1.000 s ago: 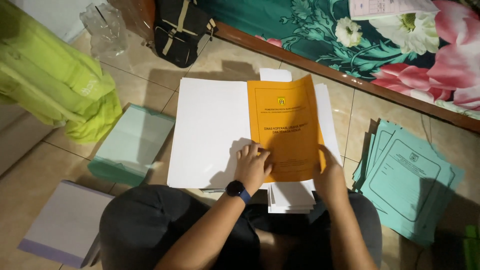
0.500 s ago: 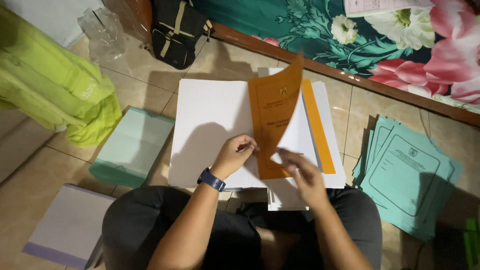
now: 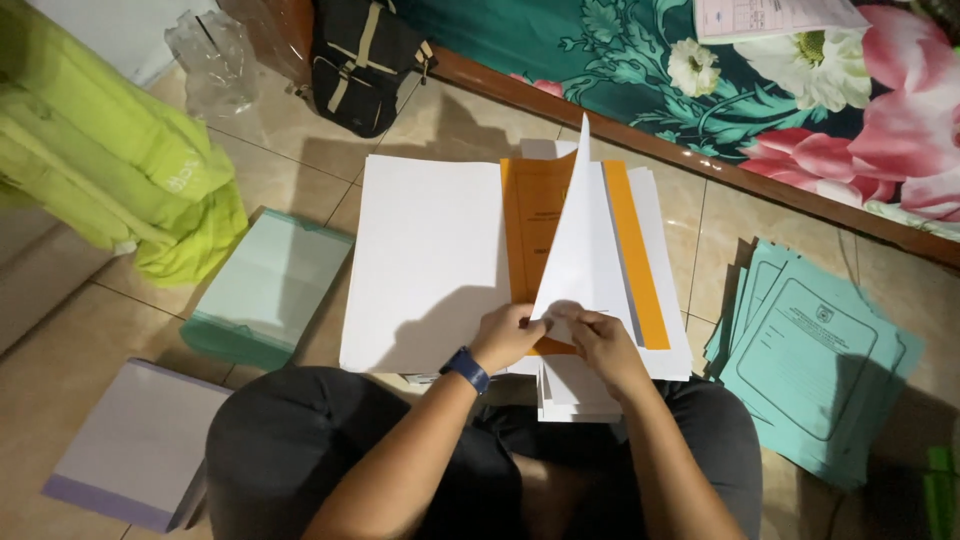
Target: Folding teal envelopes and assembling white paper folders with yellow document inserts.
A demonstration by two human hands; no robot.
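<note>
Wrapped mint-green paper ream on the tiled floor's left, lavender-edged white ream at lower-left corner, crumpled clear plastic wrapper at top

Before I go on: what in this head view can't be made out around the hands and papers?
- Orange cover: its print is too small, and the lifted white sheet hides half.
- Left hand and right hand: fingertips overlap, so the grip is unclear.
- Teal folders: in shadow.
- Green bags: cut by the left edge.

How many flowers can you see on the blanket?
3, maybe more hidden. A small white flower sits near the top middle, a bigger white flower lies partly under the sheet of paper, and a pink flower fills the right edge.
</note>
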